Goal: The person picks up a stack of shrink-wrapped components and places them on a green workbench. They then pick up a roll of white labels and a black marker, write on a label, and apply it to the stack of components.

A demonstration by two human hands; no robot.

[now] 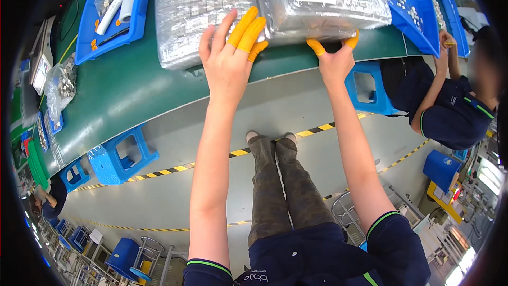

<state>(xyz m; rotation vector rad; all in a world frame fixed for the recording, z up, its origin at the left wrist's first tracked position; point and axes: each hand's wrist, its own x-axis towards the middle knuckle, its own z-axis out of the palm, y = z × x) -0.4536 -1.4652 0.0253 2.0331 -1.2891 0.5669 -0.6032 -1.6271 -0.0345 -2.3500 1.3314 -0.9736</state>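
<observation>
Wrapped packs (pixel 328 13), near edges roughly crosswise

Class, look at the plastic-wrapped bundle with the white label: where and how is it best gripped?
Probably along its near lower edge, approached from the wearer's side. The labelled bundle is broad and boxy; the neighbouring bundle crowds its left and a blue tray its right, while its near face looks accessible, with the right hand there.

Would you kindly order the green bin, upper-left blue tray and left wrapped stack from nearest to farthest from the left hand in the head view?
1. Left wrapped stack, against the left hand.
2. Blue tray, upper left.
3. Green bin, far left.
</observation>
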